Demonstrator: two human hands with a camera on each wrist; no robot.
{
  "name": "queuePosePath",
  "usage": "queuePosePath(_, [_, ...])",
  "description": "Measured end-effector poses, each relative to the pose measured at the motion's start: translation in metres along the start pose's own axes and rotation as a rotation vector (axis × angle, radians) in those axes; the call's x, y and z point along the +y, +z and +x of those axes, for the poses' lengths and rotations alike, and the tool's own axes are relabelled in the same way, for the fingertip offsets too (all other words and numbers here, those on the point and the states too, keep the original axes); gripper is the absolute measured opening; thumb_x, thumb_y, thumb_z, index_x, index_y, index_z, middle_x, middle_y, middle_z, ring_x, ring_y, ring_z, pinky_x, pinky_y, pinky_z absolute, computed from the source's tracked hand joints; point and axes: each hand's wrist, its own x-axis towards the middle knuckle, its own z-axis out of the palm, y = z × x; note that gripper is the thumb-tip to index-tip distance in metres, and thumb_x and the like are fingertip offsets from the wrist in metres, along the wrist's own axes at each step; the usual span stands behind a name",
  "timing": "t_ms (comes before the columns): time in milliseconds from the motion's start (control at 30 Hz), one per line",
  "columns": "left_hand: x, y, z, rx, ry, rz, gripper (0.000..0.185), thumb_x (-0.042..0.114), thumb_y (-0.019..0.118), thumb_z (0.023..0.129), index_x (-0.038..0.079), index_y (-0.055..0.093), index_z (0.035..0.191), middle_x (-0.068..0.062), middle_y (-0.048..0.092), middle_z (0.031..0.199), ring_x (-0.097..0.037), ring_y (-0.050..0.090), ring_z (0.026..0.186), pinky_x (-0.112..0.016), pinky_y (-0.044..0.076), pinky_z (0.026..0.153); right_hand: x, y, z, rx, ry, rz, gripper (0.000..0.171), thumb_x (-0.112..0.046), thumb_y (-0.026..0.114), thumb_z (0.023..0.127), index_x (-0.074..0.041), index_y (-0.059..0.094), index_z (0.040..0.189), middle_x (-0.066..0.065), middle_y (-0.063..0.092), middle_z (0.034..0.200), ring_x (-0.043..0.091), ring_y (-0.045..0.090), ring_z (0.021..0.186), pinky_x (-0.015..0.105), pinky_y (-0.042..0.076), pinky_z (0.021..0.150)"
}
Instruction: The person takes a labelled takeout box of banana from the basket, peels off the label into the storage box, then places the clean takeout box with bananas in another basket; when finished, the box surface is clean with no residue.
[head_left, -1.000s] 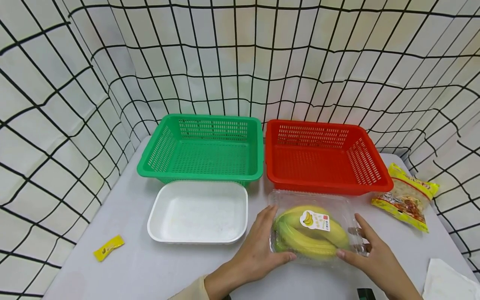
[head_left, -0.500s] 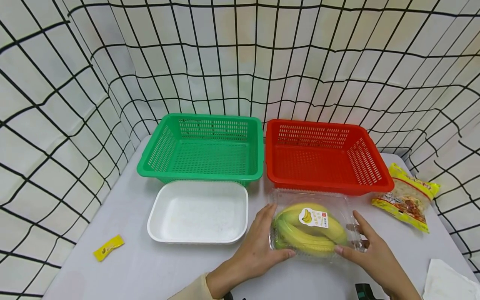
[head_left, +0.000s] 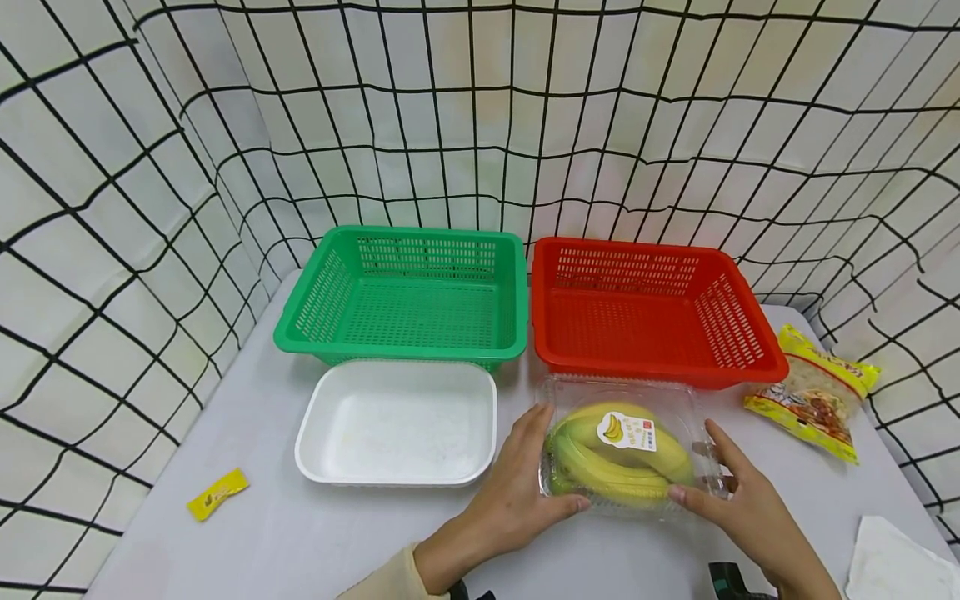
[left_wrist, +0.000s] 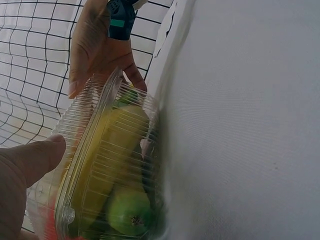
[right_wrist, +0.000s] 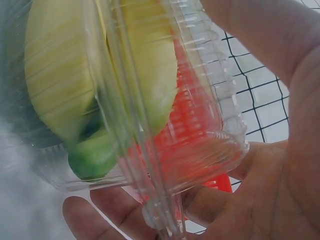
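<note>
The red basket (head_left: 637, 317) stands just behind the clear plastic box (head_left: 667, 398), with the white tray (head_left: 397, 433) to the left. The box lies between the two hands: the left hand (head_left: 513, 496) grips its left side, thumb tip at the near edge, and the right hand (head_left: 738, 496) grips its right side, thumb near the front. Whether the box touches the table (head_left: 300, 550) is unclear. Bananas (head_left: 611, 471) lie inside it, between the hands. The left wrist view shows the box's ribbed side; the right wrist view, fingers (right_wrist: 82, 217) beyond its edge. Only the head view shows the printed label (head_left: 628, 431); the left wrist view adds a green banana tip (left_wrist: 129, 214).
</note>
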Motion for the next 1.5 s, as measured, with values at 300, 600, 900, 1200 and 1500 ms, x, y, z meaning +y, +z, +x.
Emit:
queuePosePath(300, [0.001, -0.001, 0.0, -0.005, -0.002, 0.016, 0.113, 0.035, 0.089, 0.083, 0.009, 0.018, 0.167, -0.012, 0.023, 0.17, -0.031, 0.025, 0.156, -0.055, 0.029, 0.123, 0.001, 0.001, -0.002, -0.001, -0.037, 0.011, 0.114, -0.052, 0.075, 0.092, -0.021, -0.005, 0.169, 0.036, 0.013, 0.167, 0.063, 0.033, 0.139, 0.065, 0.056, 0.092])
queuePosePath(600, [0.005, -0.011, 0.0, 0.022, 0.105, 0.178, 0.11, 0.043, 0.085, 0.085, 0.005, 0.021, 0.165, -0.016, 0.018, 0.172, -0.032, 0.024, 0.157, -0.053, 0.031, 0.123, -0.005, 0.005, -0.009, 0.134, -0.227, -0.107, 0.119, -0.049, 0.076, 0.092, -0.013, -0.009, 0.167, 0.028, -0.002, 0.172, 0.062, 0.012, 0.15, 0.084, 0.033, 0.099])
queuePosePath(900, [0.006, -0.016, 0.004, 0.058, 0.208, 0.441, 0.118, 0.062, 0.08, 0.084, 0.004, 0.017, 0.166, -0.014, 0.012, 0.174, -0.033, 0.013, 0.161, -0.051, 0.017, 0.129, -0.026, 0.006, -0.015, 0.349, -0.364, -0.362, 0.125, -0.057, 0.08, 0.084, -0.015, -0.001, 0.168, 0.02, -0.012, 0.173, 0.056, 0.002, 0.155, 0.09, 0.029, 0.091])
queuePosePath(1200, [0.004, -0.016, 0.007, 0.024, 0.173, 0.713, 0.127, 0.082, 0.065, 0.082, 0.013, 0.004, 0.169, -0.01, 0.002, 0.176, -0.037, 0.003, 0.161, -0.071, 0.012, 0.122, -0.049, 0.0, -0.006, 0.391, -0.523, -0.51, 0.122, -0.055, 0.085, 0.078, -0.013, 0.014, 0.169, 0.028, 0.001, 0.172, 0.064, 0.007, 0.151, 0.085, 0.014, 0.11])
queuePosePath(1500, [0.004, -0.017, 0.014, 0.016, 0.153, 0.697, 0.128, 0.084, 0.065, 0.08, 0.01, 0.011, 0.168, -0.015, 0.013, 0.174, -0.039, 0.015, 0.16, -0.072, 0.013, 0.121, -0.063, -0.001, 0.005, 0.297, -0.533, -0.545, 0.109, -0.06, 0.084, 0.079, -0.005, 0.037, 0.161, 0.032, 0.02, 0.167, 0.062, 0.02, 0.148, 0.085, 0.019, 0.109])
